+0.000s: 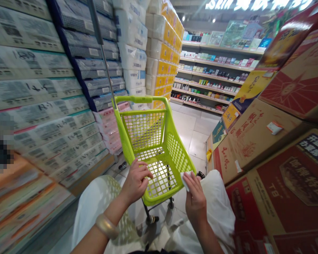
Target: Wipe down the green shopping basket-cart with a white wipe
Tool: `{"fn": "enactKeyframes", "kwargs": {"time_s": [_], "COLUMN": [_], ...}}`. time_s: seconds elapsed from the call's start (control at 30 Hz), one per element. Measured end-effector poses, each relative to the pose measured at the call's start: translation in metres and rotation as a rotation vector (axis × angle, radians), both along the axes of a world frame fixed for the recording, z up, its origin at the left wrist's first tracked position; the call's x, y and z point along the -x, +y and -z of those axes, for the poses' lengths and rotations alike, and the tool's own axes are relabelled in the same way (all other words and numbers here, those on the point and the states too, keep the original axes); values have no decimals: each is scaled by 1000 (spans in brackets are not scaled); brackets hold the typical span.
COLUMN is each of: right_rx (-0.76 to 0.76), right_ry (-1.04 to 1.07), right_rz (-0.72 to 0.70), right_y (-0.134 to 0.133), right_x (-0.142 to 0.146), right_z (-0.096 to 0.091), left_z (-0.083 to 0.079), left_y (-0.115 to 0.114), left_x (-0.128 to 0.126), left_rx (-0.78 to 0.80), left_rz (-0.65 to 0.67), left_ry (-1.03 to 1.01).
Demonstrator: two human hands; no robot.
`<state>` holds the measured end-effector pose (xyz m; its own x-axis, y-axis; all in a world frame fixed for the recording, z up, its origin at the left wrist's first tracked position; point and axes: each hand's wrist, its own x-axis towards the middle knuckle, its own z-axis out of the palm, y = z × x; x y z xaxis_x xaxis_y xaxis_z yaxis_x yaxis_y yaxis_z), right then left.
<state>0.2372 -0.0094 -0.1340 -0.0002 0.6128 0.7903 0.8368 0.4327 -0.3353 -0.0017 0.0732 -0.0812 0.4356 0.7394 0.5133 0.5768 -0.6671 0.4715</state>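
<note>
A bright green shopping cart (180,141) with a lattice basket and a wheeled dark frame stands between my knees. My left hand (137,180), with a gold bangle at its wrist, has its fingers curled over the basket's near left rim. On the near right corner of the rim, my right hand (195,195) presses a folded white cloth or tissue (184,181); its exact kind cannot be made out. The fingers of this hand lie close together over the white piece. Through the lattice, the floor and parts of the frame show.
Stacked packs of paper goods (37,63) rise close on the left. Yellow and white packs (161,49) stand behind the cart. Printed cartons (254,134) are piled on the right. Shelves of small goods (209,67) line the back, beyond a tiled floor (184,120).
</note>
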Motion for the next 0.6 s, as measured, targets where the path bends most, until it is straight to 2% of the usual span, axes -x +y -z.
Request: {"fn": "enactKeyframes", "kwargs": {"time_s": [0.07,0.2,0.27,0.33,0.43,0.5,0.53,0.6], "right_rx": [7,61,64,58,40,46,60,82], "right_ry": [8,-170,-207,-162,-36,11,4,-72], "right_rz": [-3,-276,-346,-291,-84,-16,-35,-159], "right_y": [-3,-17,-18,-14,-5,-4,-5,-11], "right_x": [7,51,58,47,23,22,28,46], "right_z": [-1,-9,-12,-12,-10,-10,-11,-14], "left_z": [1,2,1,1,1,1,1,0], "left_y": [1,1,0,0,0,0,1,1], "left_x": [-1,0,0,0,-1,-2,-2,-3], "left_rx": [-1,-4,-2,2,5,2,0,-3], "left_rz": [1,1,2,1,2,1,1,2], "left_ry": [-9,-16,-11,-8,-10,-17,-21,-27]}}
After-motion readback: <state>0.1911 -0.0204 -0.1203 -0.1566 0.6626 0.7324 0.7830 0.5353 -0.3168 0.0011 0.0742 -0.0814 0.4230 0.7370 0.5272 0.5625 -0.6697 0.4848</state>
